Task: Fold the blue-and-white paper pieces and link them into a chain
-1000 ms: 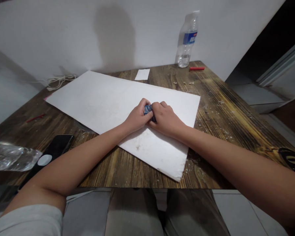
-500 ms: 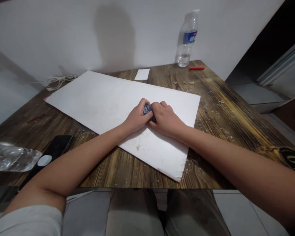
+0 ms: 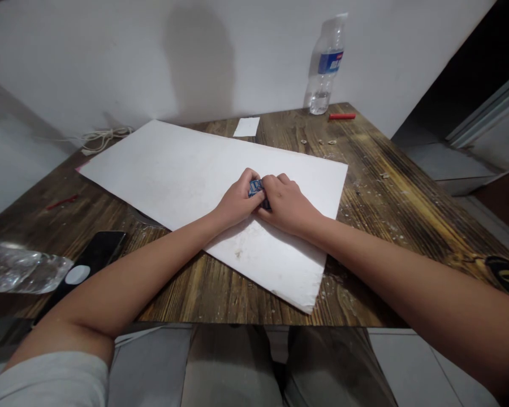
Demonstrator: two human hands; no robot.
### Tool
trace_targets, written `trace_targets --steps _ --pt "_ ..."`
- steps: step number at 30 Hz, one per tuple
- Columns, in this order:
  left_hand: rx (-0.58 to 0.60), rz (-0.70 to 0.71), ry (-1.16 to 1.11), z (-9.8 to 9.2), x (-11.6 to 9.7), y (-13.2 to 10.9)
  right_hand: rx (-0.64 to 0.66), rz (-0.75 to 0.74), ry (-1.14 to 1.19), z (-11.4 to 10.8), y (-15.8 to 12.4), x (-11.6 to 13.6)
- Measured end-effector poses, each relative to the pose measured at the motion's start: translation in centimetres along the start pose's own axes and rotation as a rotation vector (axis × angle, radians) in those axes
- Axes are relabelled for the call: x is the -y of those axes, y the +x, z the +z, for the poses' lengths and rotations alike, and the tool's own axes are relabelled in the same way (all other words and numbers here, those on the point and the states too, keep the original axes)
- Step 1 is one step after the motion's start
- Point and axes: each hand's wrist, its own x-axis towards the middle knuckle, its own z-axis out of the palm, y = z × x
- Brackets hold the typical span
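left hand [image 3: 236, 199]: clamped on a blue thing [image 3: 257, 188], mostly hidden
right hand [image 3: 286, 204]: clamped on it too
white board [image 3: 165, 169]: right under both hands

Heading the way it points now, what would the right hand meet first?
The blue object between the hands: the right hand points inward towards it, and its fingers seem already to touch it. The left hand lies just beyond, though depth is hard to judge here.
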Motion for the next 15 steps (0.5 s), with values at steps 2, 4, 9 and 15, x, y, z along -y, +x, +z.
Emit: trace_targets --steps 2,4,9,15 --pt "-0.004 -0.003 0.011 -0.02 -0.1 -0.01 0.0 0.003 -0.002 -0.01 0.0 0.04" --pt "-0.007 -0.007 0.013 -0.02 -0.18 -0.03 0.0 0.007 -0.006 -0.03 -0.01 0.1" --pt "-0.006 -0.011 -0.001 0.05 -0.08 -0.01 0.004 0.006 -0.017 -0.01 -0.05 0.14" --pt "-0.01 -0.007 -0.006 0.02 -0.11 0.01 -0.008 -0.001 -0.007 0.06 -0.05 0.06"
